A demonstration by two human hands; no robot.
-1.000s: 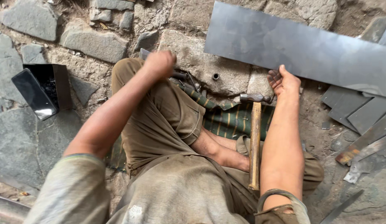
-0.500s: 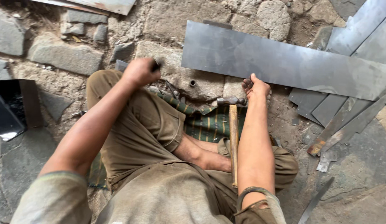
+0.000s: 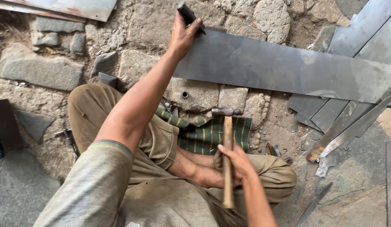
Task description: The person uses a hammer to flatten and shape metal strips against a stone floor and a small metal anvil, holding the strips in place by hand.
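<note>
The person sits on the stone ground (image 3: pixel 149 25) with legs folded, in brown trousers (image 3: pixel 98 113). The left hand (image 3: pixel 183 33) is stretched far out in front. Its fingers are closed around a short dark metal tool (image 3: pixel 188 14), which sticks up out of the fist. The low end of the tool is at the near left corner of a long grey metal sheet (image 3: pixel 288 69), but the hand hides the tip, so I cannot tell if it touches. The sheet lies flat on the stones and runs off to the right. The right hand (image 3: pixel 236 162) is close to the body, over the lap. Its fingers are wrapped around the wooden handle of a hammer (image 3: pixel 227 155). The hammer points away from the person, and its dark metal head (image 3: pixel 226 112) rests near the top edge of a green striped cloth (image 3: pixel 204 134). The cloth lies on the ground between the knees. The hammer head is well apart from the sheet and from the dark tool. To the right lie more metal strips (image 3: pixel 351 122), some grey and one with a rusty end. Another flat metal piece (image 3: pixel 65 6) lies at the top left. A small round hole (image 3: pixel 185 94) shows in the stone just below the sheet.
</note>
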